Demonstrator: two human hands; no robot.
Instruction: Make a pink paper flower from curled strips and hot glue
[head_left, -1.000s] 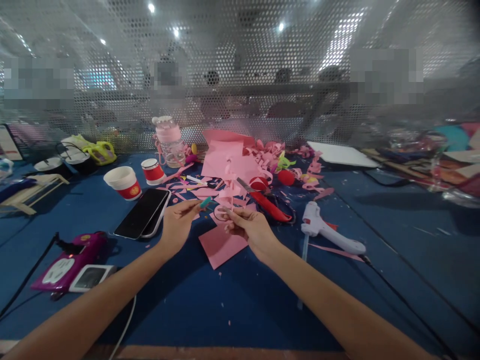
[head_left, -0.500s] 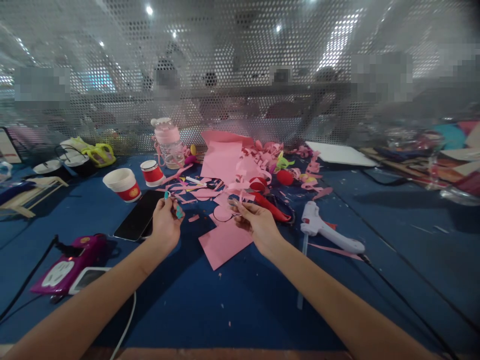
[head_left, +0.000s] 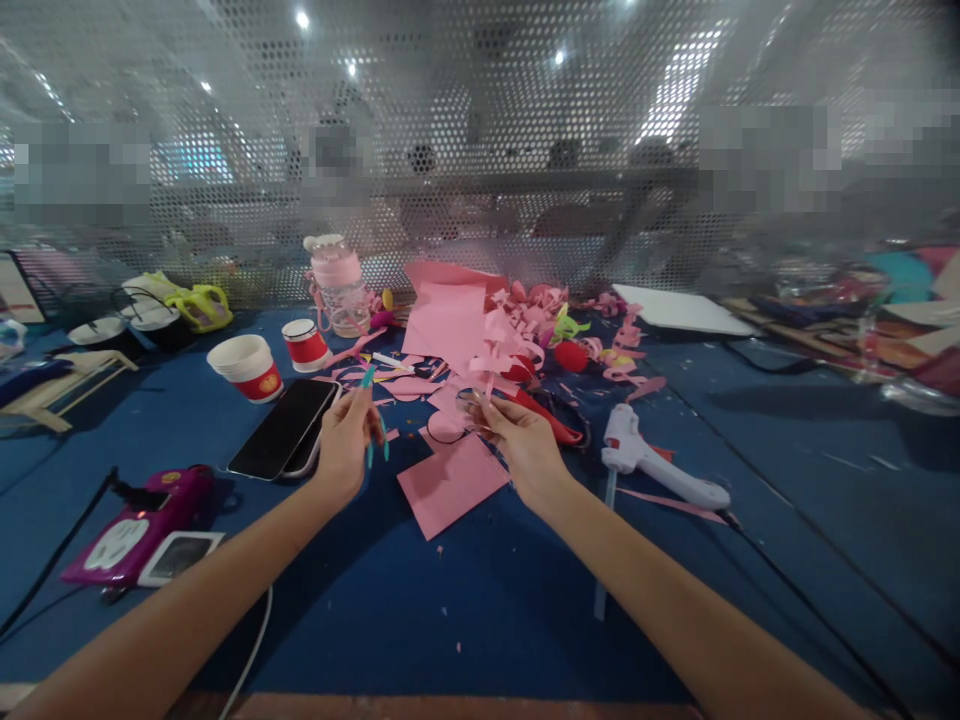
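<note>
Two hands work over the blue counter (head_left: 465,600). Left hand (head_left: 345,445) is closed on thin teal strips (head_left: 373,425), which have swung from horizontal a second ago to hang upright from the fingers beside the phone (head_left: 285,427). Right hand (head_left: 521,445) pinches the stem of a pink paper cutout (head_left: 491,360), now raised slightly higher above the pink sheet (head_left: 450,483). Red scissors (head_left: 544,415) and glue gun (head_left: 660,468) lie untouched to the right. Judged from this, the teal piece is being re-gripped for joining to the cutout.
</note>
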